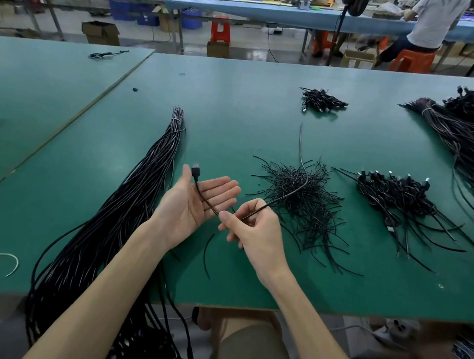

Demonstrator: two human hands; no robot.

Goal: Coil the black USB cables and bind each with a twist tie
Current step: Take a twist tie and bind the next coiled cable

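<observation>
One black USB cable [205,198] is in work: its plug [196,171] sits by the thumb of the left hand [196,204], which lies spread flat, palm up, so the cord crosses the palm, probably as a former for the first loop. The right hand [253,229] pinches the cord between thumb and curled fingers just beside that palm, likely to feed slack round. The cord's tail trails over the twist ties [302,200] heaped on the green surface [238,113], handy for binding. Uncoiled cables [137,196] lie left, bound coils [393,194] right.
</observation>
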